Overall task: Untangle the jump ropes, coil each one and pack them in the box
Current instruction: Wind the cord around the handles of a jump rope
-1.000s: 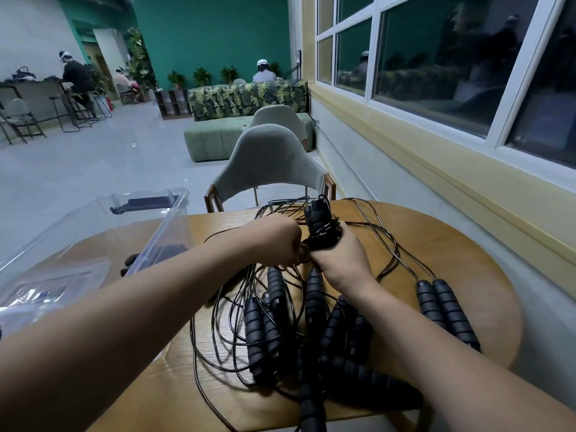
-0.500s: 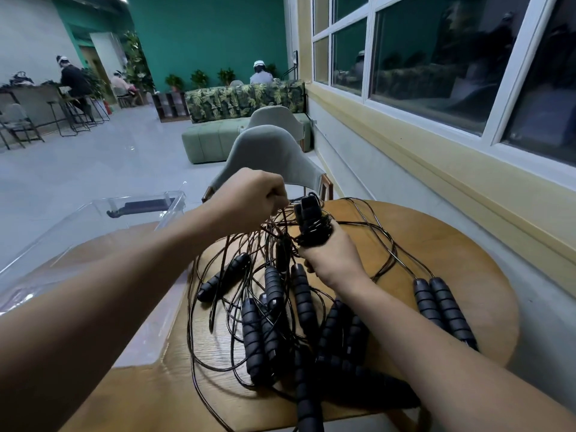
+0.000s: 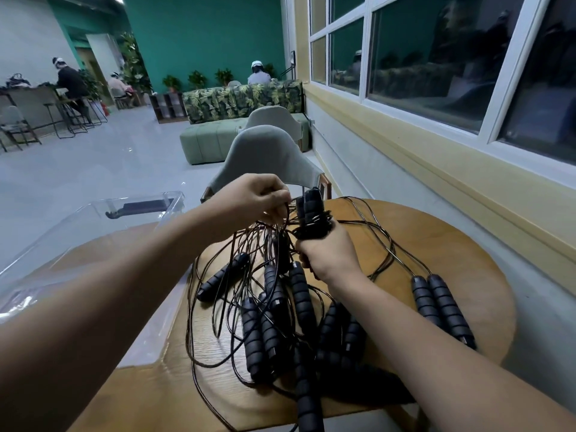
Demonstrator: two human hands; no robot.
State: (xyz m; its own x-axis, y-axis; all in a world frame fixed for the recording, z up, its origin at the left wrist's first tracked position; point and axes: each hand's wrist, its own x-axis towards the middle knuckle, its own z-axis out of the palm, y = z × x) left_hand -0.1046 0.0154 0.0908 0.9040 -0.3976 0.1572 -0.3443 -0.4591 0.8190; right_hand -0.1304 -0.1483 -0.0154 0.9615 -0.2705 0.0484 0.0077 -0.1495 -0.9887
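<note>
The right hand (image 3: 330, 257), mid-frame, has its fingers wrapped tight round a bundle (image 3: 311, 210): two handles held upright with cord wound about them. Just to its left the raised left hand (image 3: 258, 198) has its fingers (image 3: 276, 199) curled in a pinch on several strands (image 3: 274, 227), which run down into the tangle (image 3: 274, 313) on the worktop (image 3: 436, 244). The tangle fills the lower middle of the frame, with many handles heaped side by side and loops passing over and under them. A separate pair (image 3: 442, 307) lies at the right, its cords running back towards the bundle. The clear box (image 3: 93, 213) stands at the left, well apart from both hands.

The pinch seems to take in more than one strand. A pull upward would then likely lift cords from other ropes and draw crossings tighter rather than free a single rope. A rising loop could also drag the stray handle (image 3: 223, 275) left of the heap. It could equally catch the long handle (image 3: 307, 400) that reaches the worktop's near edge at the bottom of the frame, which might slide off. If the right hand's grip slackens, the wound turns may spring loose and drop back into the heap. The cords to the pair at the right could go taut and haul those handles into the tangle.
</note>
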